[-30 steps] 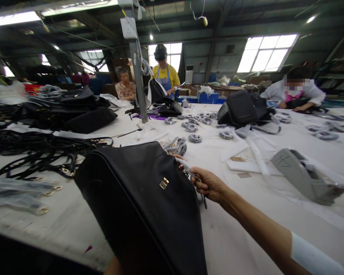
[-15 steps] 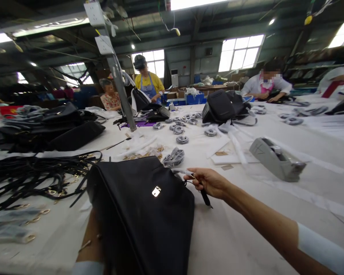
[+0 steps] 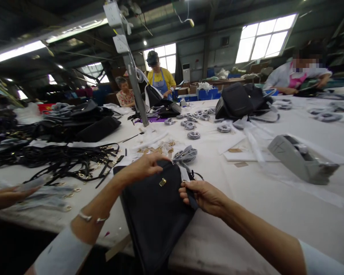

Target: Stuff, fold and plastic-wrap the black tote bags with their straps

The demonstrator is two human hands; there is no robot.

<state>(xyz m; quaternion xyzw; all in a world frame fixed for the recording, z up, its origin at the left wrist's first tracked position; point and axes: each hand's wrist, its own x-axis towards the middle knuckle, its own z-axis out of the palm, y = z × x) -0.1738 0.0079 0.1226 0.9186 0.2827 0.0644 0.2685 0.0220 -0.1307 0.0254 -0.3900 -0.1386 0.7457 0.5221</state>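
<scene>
A black handbag (image 3: 157,214) with a small gold clasp plate (image 3: 162,182) stands at the near table edge, its lower part over the edge. My left hand (image 3: 141,168) reaches across its top, index finger stretched out to the top edge near the base of a strap. My right hand (image 3: 202,195) is closed on the strap (image 3: 184,173), covered in pale wrap, at the bag's right side. A dark tab hangs below those fingers. Just behind the bag lies a coiled, wrapped strap (image 3: 185,153).
A co-worker's hand (image 3: 5,196) holds a wrapped piece at the left edge. Black straps with gold hooks (image 3: 83,166) and piled bags (image 3: 97,128) lie left. A grey tape dispenser (image 3: 302,158) stands right. A metal post (image 3: 136,88) rises mid-table. Several people work beyond.
My left hand came out from behind the bag and over its top. The right hand's fingers closed in lower on the strap. The bag swung nearer upright, and the view turned left.
</scene>
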